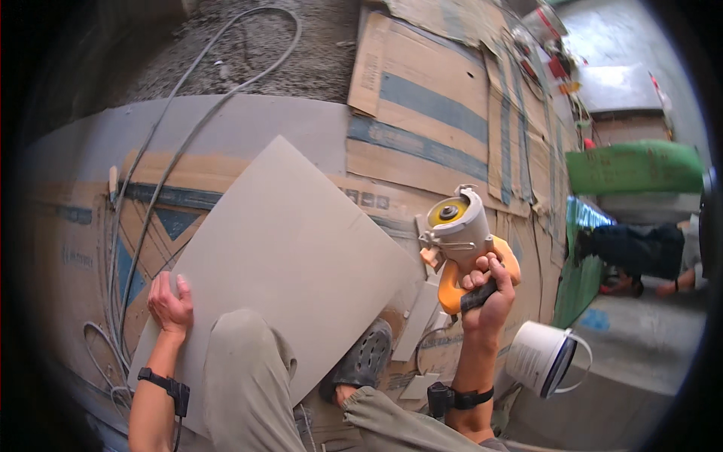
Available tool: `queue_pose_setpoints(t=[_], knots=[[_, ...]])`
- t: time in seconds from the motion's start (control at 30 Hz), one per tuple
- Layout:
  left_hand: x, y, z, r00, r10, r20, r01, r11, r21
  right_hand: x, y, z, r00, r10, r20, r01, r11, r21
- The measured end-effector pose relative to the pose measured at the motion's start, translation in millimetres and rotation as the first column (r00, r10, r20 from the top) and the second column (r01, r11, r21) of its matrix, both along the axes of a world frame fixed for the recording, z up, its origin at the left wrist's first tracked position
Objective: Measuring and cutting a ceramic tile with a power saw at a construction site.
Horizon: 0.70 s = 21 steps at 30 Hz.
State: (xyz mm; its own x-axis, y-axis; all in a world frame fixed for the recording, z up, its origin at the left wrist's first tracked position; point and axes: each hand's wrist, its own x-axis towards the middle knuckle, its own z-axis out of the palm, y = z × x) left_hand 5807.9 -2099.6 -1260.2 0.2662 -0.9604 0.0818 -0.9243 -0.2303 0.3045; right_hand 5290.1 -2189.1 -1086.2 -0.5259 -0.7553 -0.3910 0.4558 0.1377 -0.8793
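Note:
A large square light-grey tile (279, 248) lies cornerwise in front of me, its near part under my bent leg. My left hand (170, 303) grips the tile's left edge, fingers over the border and thumb on the top face. In my right hand (491, 290) is a handheld tile saw (465, 245) with a grey guard and orange handle, held up to the right of the tile. My fingers are wrapped round its dark grip. The yellow-centred disc faces up and away from the tile; whether it spins cannot be told.
Cardboard sheets (422, 98) cover the floor. Grey cable (199, 120) loops at the left. Narrow tile strips (416, 325) lie beside my clog (364, 358). A white bucket (533, 355) is at the right. Beyond it, another person in dark trousers (640, 248) is near green sheeting (640, 167).

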Motion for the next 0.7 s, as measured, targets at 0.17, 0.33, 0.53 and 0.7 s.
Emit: queue_pose_setpoints(t=[0.17,0.33,0.53,0.7], knots=[[-1,3,-8,1.000,0.025,0.008,-0.025,1.000,0.007,-16,55,7,0.998,0.054,0.034,-0.054,0.999,-0.006],[-3,4,-8,1.000,0.003,-0.006,-0.003,1.000,0.026,-21,96,11,0.999,-0.035,0.025,0.035,0.999,0.005],[-2,6,-9,0.999,-0.014,-0.043,0.014,1.000,0.006,-25,125,16,0.999,-0.033,0.013,0.033,0.999,0.012],[2,7,-12,1.000,-0.008,-0.027,0.009,1.000,0.002,-24,128,14,1.000,-0.008,0.028,0.007,1.000,0.020]])
